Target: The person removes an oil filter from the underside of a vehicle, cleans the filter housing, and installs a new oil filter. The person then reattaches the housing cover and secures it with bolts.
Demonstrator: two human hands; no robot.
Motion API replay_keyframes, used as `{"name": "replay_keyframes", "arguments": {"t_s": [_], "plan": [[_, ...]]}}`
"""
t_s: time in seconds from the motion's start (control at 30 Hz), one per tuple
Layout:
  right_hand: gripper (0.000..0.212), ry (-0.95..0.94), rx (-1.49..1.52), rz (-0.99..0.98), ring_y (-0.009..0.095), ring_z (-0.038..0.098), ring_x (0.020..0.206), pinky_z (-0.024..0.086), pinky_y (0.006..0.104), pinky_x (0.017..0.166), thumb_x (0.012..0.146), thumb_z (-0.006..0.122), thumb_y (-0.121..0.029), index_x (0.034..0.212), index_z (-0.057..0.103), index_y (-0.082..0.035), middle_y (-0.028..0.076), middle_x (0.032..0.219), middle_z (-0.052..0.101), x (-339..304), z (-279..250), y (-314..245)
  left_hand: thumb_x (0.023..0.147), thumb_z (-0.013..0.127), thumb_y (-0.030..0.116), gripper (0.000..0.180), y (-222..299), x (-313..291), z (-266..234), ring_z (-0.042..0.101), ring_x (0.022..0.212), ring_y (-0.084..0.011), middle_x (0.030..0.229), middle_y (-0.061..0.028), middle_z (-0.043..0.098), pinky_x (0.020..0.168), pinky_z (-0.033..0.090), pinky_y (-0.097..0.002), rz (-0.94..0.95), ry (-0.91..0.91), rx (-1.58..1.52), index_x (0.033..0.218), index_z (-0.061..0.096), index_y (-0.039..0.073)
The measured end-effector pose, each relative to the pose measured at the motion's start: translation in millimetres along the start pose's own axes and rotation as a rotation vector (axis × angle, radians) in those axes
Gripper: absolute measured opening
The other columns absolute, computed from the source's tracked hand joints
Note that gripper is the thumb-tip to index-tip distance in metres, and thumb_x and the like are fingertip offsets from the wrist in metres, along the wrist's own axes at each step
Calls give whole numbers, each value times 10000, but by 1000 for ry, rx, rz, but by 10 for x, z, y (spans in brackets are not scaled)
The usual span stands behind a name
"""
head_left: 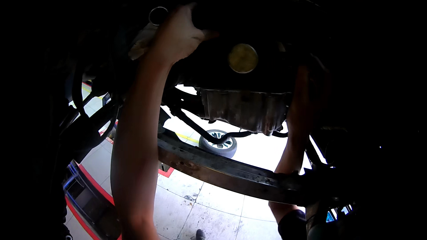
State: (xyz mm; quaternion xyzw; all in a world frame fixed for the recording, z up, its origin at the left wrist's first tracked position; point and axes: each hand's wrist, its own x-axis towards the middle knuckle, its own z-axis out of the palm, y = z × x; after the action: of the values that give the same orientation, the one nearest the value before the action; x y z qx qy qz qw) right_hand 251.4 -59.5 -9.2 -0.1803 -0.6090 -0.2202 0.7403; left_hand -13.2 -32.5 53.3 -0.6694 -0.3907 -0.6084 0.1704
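Observation:
My left arm rises through the middle left of the head view to my left hand, up among dark vehicle parts. Its thumb stretches to the right and the hand curves round something dark; the other fingertips are lost in shadow. Beside this hand are a thin bright ring and a pale, crumpled-looking piece. My right forearm passes behind a metal crossbeam, and my right hand fades into darkness, its fingers unseen. Between the hands sits a round yellowish disc above a ribbed metal casing.
A bent dark hose runs under the casing. On the tiled floor lies a wheel with a tyre. A red-edged dark stand or cart is at the lower left. A shoe tip shows at the bottom.

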Motion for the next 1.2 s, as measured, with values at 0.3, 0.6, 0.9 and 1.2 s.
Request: {"name": "replay_keyframes", "arguments": {"t_s": [0.3, 0.6, 0.9, 1.2], "plan": [[511, -80, -192, 121, 260, 656, 1079, 556, 390, 895, 919, 717, -150, 1370, 505, -36, 147, 1186, 646, -259, -137, 33, 883, 739, 398, 742, 141, -139, 57, 530, 1300, -367, 1389, -237, 537, 1044, 472, -451, 35, 42, 173, 1454, 460, 16], [416, 3, -233, 131, 236, 690, 1030, 554, 347, 875, 911, 720, -134, 1284, 580, -15, 126, 1088, 703, -314, -226, 230, 855, 768, 361, 801, 281, -289, 169, 535, 1279, -428, 1414, -295, 485, 1038, 480, -470, 99, 17, 164, 1463, 418, -27], [436, -99, -317, 335, 249, 666, 1069, 557, 357, 858, 958, 660, -233, 1327, 565, -21, 167, 1143, 665, -305, -48, -77, 634, 895, 459, 1135, 159, -433, 95, 424, 1350, -504, 1500, -347, 340, 1072, 454, -527, 135, 9, 254, 1508, 338, -6], [314, -208, -176, 284, 218, 675, 837, 546, 356, 727, 964, 664, -314, 1078, 652, -22, 113, 922, 684, -237, 1, 150, 599, 929, 419, 1093, 71, -466, 119, 490, 1301, -460, 1454, -312, 423, 1046, 464, -513, 149, 63, 197, 1460, 418, -20]]}}
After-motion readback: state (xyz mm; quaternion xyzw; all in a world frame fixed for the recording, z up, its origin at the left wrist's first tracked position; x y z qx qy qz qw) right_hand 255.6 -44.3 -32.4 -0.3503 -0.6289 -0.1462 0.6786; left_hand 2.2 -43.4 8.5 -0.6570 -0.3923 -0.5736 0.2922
